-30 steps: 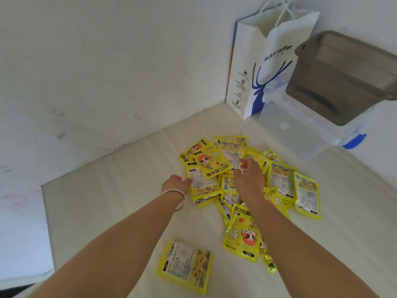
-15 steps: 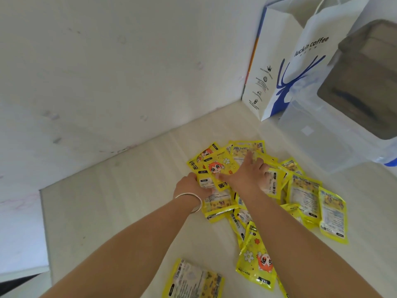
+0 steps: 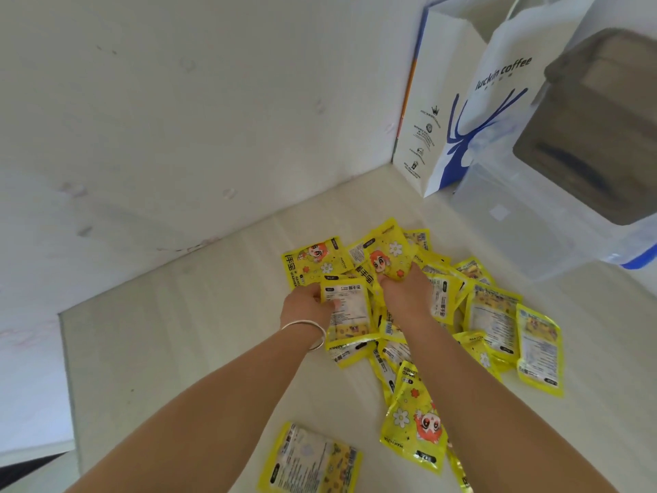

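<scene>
Several yellow hand-warmer packets (image 3: 494, 314) lie in a loose pile on a pale table (image 3: 177, 350). My left hand (image 3: 302, 307), with a silver bangle on the wrist, grips a packet (image 3: 346, 307) that shows its white label side. My right hand (image 3: 405, 293) pinches the lower edge of a packet with a cartoon face (image 3: 382, 259), lifted off the pile. Another cartoon-face packet (image 3: 313, 259) lies flat at the pile's far left. One packet (image 3: 309, 460) lies apart, close to me.
A white and blue paper bag (image 3: 473, 112) stands in the far corner against the wall. Beside it on the right is a clear plastic bin (image 3: 526, 222) with a dark lid (image 3: 597, 129) leaning on it. Walls close off the table's left and far sides.
The camera moved closer to the pile. My left hand took hold of a label-side packet. My right hand went from lying flat on the pile to lifting a cartoon-face packet.
</scene>
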